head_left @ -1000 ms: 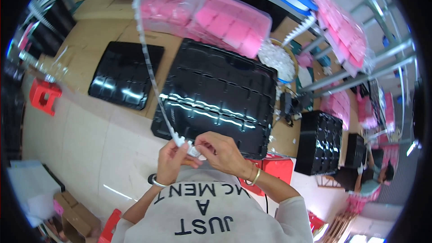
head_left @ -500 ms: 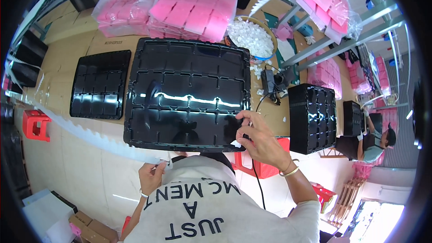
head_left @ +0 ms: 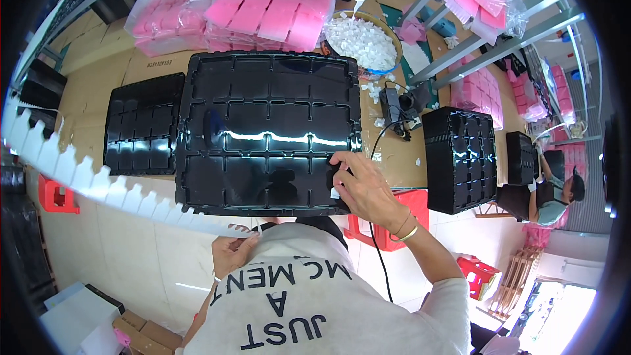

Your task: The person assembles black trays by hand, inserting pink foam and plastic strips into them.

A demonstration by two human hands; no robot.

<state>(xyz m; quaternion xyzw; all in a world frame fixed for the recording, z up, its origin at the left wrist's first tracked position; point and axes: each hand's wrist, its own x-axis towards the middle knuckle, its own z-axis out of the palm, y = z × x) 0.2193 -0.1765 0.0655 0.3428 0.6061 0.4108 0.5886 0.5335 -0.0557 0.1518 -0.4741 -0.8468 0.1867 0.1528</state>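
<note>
- Left hand [head_left: 231, 255]: on the near side of the tray, thumb and fingers pinched on one end of a white notched strip [head_left: 89, 181].
- Strip: runs from that pinch out to the person's left, passing the near-left corner of the black tray [head_left: 263, 121].
- Right hand [head_left: 368, 194]: at the tray's near-right corner, fingers bent.
- Small white piece [head_left: 334, 193]: at the right fingertips; gripped or merely touched, cannot tell.
- Tray: beyond left hand, partly beneath right.

Off-white short-sleeved shirt [head_left: 302, 302] with black lettering [head_left: 279, 302], plus a slim gold-toned bangle [head_left: 406, 236].
</note>
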